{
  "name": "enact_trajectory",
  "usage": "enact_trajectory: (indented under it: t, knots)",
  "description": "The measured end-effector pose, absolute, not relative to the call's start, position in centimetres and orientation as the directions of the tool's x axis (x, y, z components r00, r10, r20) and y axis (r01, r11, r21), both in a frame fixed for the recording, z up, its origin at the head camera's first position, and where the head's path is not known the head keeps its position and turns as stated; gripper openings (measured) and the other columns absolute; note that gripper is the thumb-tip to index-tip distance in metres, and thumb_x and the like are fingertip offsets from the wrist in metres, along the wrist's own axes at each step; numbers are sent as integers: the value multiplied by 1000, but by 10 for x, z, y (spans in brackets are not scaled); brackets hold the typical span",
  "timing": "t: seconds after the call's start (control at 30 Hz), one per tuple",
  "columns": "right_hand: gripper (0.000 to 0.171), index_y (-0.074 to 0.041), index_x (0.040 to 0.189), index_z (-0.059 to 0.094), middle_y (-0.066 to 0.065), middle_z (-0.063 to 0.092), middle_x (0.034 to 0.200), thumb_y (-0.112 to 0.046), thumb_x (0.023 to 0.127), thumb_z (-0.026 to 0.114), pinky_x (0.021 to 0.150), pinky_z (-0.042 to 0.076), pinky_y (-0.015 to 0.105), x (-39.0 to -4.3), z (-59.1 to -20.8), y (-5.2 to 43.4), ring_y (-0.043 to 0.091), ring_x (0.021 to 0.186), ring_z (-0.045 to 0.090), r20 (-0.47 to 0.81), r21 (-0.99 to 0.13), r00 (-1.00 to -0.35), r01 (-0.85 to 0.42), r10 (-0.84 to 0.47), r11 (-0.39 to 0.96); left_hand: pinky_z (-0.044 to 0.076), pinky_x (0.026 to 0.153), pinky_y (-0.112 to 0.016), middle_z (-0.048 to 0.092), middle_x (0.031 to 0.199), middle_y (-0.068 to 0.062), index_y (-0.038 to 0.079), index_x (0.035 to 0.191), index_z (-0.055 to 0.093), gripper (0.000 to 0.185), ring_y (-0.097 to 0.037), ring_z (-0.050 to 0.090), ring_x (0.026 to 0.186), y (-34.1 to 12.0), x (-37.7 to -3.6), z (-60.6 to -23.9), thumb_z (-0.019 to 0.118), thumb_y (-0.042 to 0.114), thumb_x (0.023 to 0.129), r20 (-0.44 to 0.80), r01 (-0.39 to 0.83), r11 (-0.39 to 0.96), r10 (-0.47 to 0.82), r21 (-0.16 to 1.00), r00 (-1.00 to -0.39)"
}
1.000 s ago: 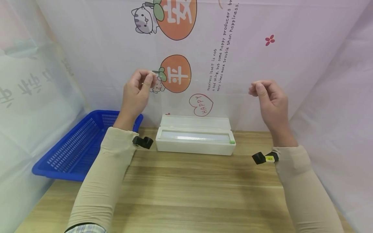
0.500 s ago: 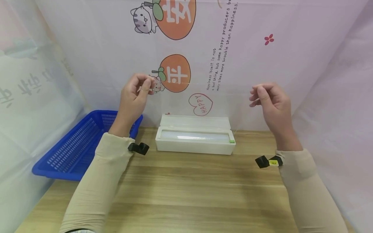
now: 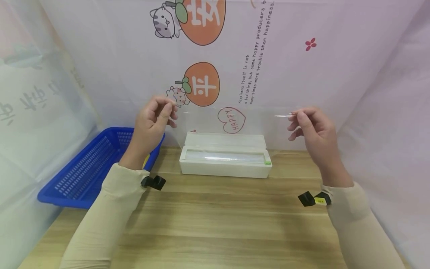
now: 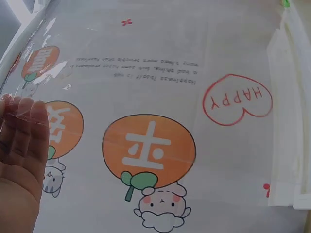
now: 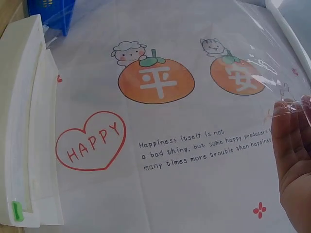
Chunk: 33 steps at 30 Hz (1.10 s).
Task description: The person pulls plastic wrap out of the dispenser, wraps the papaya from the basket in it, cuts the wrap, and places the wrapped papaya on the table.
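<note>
A sheet of clear cling film [image 3: 262, 125] spans the gap between my two hands, hard to see except where light glints off it. My left hand [image 3: 154, 123] pinches its left top corner between thumb and fingers; in the left wrist view the film [image 4: 68, 53] wrinkles at the fingertips. My right hand [image 3: 314, 130] pinches the opposite corner, where a bright crease shows. Below and between the hands stands the white cling film box [image 3: 225, 170], lid [image 3: 225, 142] raised, with the film roll [image 3: 225, 157] visible inside. A green slider [image 3: 267, 163] sits at the box's right end.
A blue plastic basket [image 3: 64, 203] stands at the left, partly behind my left forearm. The wooden table [image 3: 218, 216] stretches in front of the box. A printed white cloth [image 3: 275, 67] hangs behind it, with more white cloth at both sides.
Both hands have come lower and nearer to me, still pinching the film. They have drawn slightly farther apart. The box and basket have stayed in place.
</note>
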State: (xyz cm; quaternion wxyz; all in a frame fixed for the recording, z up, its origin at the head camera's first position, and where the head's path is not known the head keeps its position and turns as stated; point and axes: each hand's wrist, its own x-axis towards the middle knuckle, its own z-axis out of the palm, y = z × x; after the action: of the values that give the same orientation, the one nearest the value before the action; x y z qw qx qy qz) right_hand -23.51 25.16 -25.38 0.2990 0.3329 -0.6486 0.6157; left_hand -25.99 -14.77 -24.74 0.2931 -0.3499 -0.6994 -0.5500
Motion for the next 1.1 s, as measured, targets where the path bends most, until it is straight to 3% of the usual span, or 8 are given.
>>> enact_trajectory:
  t: [0.37,0.57,0.67,0.87,1.1]
  knots:
    - [19,20,107,56,15,65,96,3,102,49,50,52,22,-223,-275,258,17,75,62,749,-649,-654,-757,-109,80,56,60,-29,61,96,-8,-7,112,58,21,-20,61,82,-150,-251,-270,47,10,107,728,758,169,214,630,-652]
    - [16,21,105,56,14,65,97,9,101,46,45,50,22,-217,-283,261,16,74,61,754,-640,-638,-767,-156,42,56,55,-30,61,92,-10,-3,111,59,16,-18,60,75,-154,-245,-280,48,8,106,714,762,193,267,618,-647]
    - [15,20,104,57,15,64,96,11,100,46,44,49,23,-213,-288,262,17,74,60,745,-640,-640,-765,-190,68,55,54,-30,61,90,-9,-1,111,60,15,-20,60,71,-157,-240,-286,48,7,106,696,752,209,289,625,-658]
    - [15,12,107,58,12,61,92,4,103,46,45,50,26,-202,-300,267,18,74,58,650,-683,-714,-699,-260,211,55,55,-33,60,91,-7,5,113,61,16,-23,59,71,-160,-230,-303,47,10,107,613,693,215,338,688,-714]
    - [15,9,106,59,8,63,93,6,103,45,42,48,27,-198,-315,267,16,71,59,622,-697,-727,-683,-290,218,56,54,-32,60,92,-13,4,114,59,16,-23,61,69,-161,-224,-323,46,8,107,545,641,194,379,743,-747]
